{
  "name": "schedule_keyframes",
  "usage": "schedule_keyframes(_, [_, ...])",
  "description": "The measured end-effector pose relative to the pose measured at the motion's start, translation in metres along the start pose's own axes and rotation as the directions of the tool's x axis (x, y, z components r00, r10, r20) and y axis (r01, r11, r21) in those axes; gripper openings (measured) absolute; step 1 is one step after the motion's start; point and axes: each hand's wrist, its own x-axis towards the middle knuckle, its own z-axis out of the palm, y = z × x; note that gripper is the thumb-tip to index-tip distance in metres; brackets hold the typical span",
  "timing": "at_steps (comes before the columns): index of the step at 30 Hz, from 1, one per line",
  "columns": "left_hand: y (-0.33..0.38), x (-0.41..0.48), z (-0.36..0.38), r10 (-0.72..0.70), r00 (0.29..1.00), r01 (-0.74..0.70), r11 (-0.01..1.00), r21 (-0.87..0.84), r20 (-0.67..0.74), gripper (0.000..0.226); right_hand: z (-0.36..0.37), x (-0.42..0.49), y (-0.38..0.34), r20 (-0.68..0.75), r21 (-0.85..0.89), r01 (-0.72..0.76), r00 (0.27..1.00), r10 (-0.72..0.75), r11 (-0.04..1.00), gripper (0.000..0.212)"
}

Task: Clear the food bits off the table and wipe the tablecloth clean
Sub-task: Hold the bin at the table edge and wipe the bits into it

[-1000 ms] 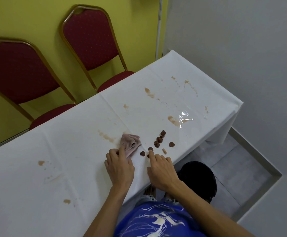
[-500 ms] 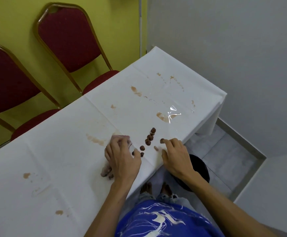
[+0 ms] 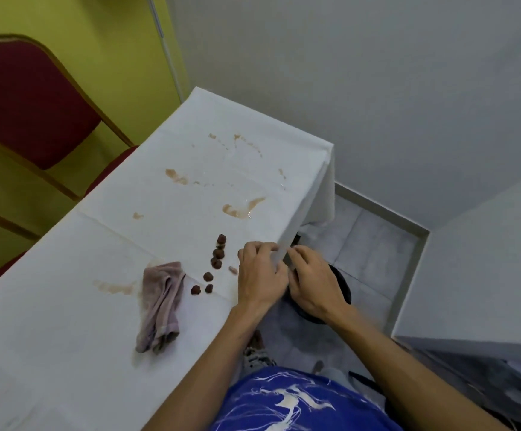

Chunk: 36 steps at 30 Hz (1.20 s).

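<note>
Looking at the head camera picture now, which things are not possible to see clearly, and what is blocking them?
- Black bin below the table edge: mostly covered by the right hand and left hand; its inside is unseen.
- Whether either hand holds a food bit: fingers curl together at the tablecloth edge and hide it.
- Red chairs: cut off by the left edge of the frame.
- Underside of the cloth: folded, so hidden.

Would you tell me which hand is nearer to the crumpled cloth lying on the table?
Left. The left hand is on the table edge, right of the cloth; the right hand is farther, past the edge.
</note>
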Motion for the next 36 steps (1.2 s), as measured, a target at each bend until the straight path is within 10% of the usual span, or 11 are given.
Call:
schedule_keyframes(22, [0.016, -0.031, 0.157, -0.335, 0.909, 0.328, 0.942, 0.072, 0.248, 0.058, 0.025, -0.079, 0.173, 0.242, 0.099, -0.234, 0.948, 0.205, 0.967, 0.053])
schedule_keyframes(36, [-0.123, 0.076, 0.307, -0.439, 0.814, 0.304, 0.88, 0.365, 0.38, 0.064, 0.182, 0.005, 0.345, 0.363, 0.038, -0.501, 0.813, 0.455, 0.865, 0.049])
